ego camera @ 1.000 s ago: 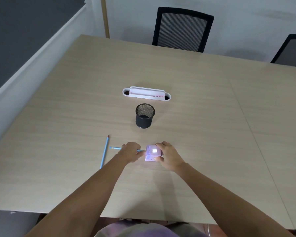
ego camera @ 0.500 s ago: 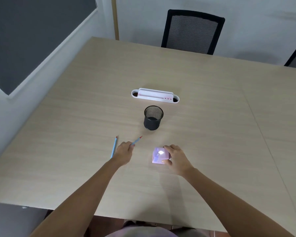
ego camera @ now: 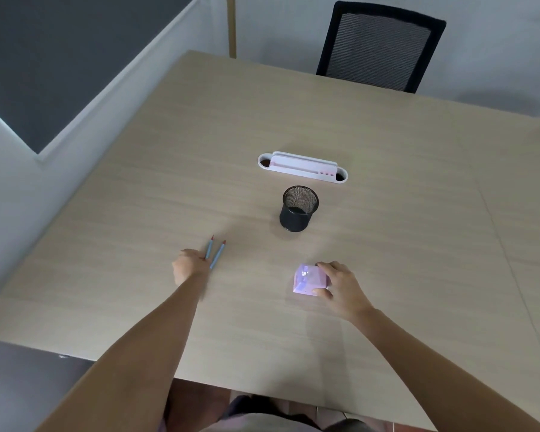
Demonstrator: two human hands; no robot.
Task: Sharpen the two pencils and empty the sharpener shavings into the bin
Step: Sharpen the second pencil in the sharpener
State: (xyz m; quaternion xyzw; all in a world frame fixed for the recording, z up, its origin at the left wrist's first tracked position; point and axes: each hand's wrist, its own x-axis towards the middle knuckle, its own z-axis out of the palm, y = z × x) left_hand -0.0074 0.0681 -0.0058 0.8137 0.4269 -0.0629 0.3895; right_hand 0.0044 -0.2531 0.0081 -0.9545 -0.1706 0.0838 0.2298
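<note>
Two blue pencils with red tips lie side by side on the wooden table, pointing away from me. The left pencil is free on the table. My left hand has its fingers curled on the near end of the right pencil. To the right, my right hand grips a pale lilac box-shaped sharpener that rests on the table, thumb at its near side and fingers over its right edge. A black mesh bin stands upright beyond both hands, roughly midway between them.
A white oblong desk tray sits just behind the bin. A black mesh-backed chair stands at the table's far side. The table's left edge runs along a white wall with a dark panel.
My left hand pulled the pencil out of the sharpener and carried it left, laying it beside the other pencil. My right hand stayed on the sharpener. The camera view shifted left.
</note>
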